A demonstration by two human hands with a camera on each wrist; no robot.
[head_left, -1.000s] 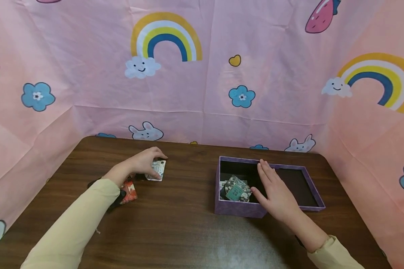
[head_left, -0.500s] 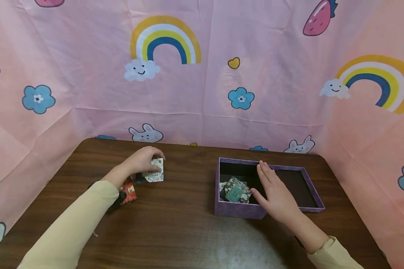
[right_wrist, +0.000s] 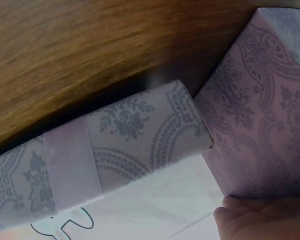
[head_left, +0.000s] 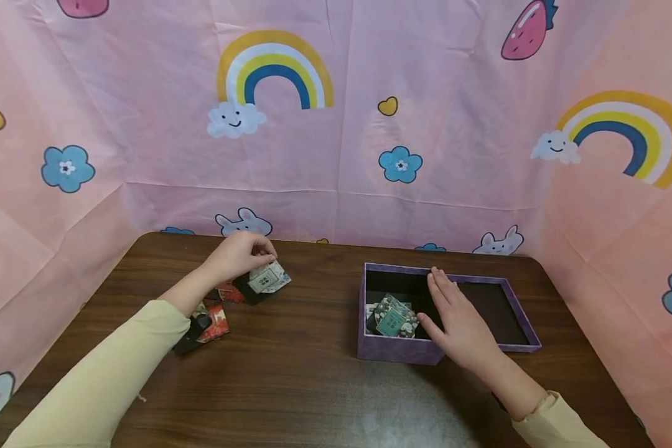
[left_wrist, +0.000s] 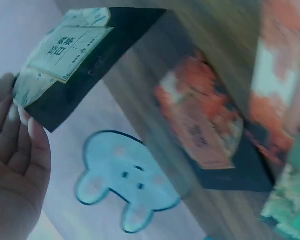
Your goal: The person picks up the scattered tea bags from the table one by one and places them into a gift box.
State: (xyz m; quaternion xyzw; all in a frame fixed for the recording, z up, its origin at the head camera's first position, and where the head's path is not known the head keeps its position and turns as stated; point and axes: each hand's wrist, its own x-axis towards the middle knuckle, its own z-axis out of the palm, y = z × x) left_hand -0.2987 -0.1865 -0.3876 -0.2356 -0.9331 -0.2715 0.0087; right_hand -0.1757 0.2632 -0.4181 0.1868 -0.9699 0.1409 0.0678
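My left hand (head_left: 238,254) pinches the edge of a flat black packet (left_wrist: 70,55) with a pale floral front and a small printed label, at the back left of the table. In the head view this packet overlaps a red-orange floral packet (head_left: 232,292). Another red packet (head_left: 215,322) on black lies nearer, beside my forearm. My right hand (head_left: 466,323) rests with straight fingers on the right wall of a purple box (head_left: 397,350). Inside the box lie clear and pale packets, one bearing a teal label (head_left: 391,322).
The box's shallow purple-rimmed lid (head_left: 525,312), dark inside, lies right of the box. A dark wooden table (head_left: 291,386) carries everything. Pink cartoon-printed cloth (head_left: 336,149) hangs behind and at both sides. A green packet (left_wrist: 292,195) shows at the left wrist view's edge.
My left hand has raised and turned the pale-fronted packet, which now tilts to the right and shows its label and black part. My right hand has stayed on the box.
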